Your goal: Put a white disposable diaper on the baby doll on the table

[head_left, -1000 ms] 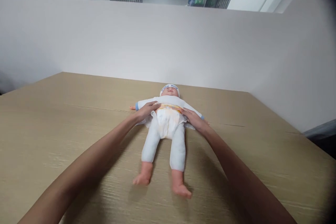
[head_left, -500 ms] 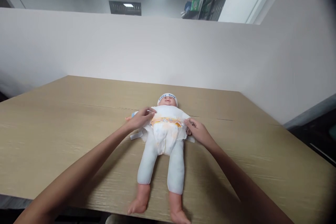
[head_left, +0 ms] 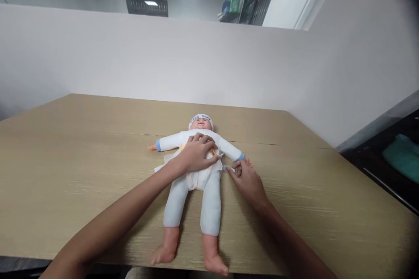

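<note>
A baby doll (head_left: 211, 209) in white clothes with blue cuffs lies on its back, its feet toward me and its arms out to the sides. Around its hips is a white diaper (head_left: 198, 181) with an orange pattern at the waist, partly hidden under my hand. My left hand (head_left: 198, 153) rests across the front of the diaper at the belly, fingers spread and holding nothing. Beside the doll's hand on the right, my right hand (head_left: 247, 178) pinches the diaper's white side tab (head_left: 228, 168). The opposite side flap (head_left: 160, 168) lies loose on the table.
The doll lies near the front edge of a wide wooden table (head_left: 98, 139). A white wall (head_left: 163, 61) rises behind it, with a window opening above. At the right, beyond the table edge, is a dark object with a green item (head_left: 402, 157) on it.
My left hand has moved right from the doll's side onto the diaper front. My right hand has shifted down to the side tab. The doll's arms now show more spread out.
</note>
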`<action>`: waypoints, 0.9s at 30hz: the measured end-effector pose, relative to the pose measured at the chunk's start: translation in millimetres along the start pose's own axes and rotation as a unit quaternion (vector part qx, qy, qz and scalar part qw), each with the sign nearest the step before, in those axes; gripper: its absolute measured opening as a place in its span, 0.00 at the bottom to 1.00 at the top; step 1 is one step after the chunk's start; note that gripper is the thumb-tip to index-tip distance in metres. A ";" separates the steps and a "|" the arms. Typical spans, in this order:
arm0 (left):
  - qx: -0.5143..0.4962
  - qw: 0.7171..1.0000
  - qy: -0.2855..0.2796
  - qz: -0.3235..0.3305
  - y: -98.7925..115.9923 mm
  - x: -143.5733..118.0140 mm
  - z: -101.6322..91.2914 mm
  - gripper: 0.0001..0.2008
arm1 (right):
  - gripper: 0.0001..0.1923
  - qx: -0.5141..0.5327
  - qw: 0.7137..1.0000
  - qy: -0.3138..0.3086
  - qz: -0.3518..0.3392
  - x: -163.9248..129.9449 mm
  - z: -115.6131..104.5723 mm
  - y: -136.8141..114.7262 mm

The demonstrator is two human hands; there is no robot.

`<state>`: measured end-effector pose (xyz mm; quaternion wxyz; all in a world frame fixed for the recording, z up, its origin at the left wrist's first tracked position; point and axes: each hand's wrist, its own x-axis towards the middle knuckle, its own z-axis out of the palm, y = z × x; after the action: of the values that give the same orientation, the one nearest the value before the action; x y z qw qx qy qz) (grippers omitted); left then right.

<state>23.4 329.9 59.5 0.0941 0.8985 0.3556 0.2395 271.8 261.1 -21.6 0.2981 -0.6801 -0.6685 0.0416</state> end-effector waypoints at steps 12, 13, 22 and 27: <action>0.000 0.999 0.012 -0.032 -2.2 1.1 7.1 0.27 | 0.24 0.273 0.956 -0.096 0.042 25.7 -16.3 -6.0; -0.002 0.999 0.012 -0.033 -2.0 1.3 7.1 0.27 | 0.23 0.287 0.952 -0.098 0.037 31.0 -18.3 -12.3; -0.060 0.997 0.023 -0.035 -11.6 1.9 8.1 0.26 | 0.17 0.295 0.946 -0.131 -0.019 66.7 8.3 -71.8; -0.235 0.971 -0.040 0.003 -35.5 -14.0 -17.0 0.36 | 0.13 0.278 0.955 -0.047 -0.090 36.5 2.8 -70.7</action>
<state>-15.0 346.2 57.2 0.3162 0.8613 0.2825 0.2802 211.7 291.1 21.1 0.4466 -0.5043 -0.7022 0.2305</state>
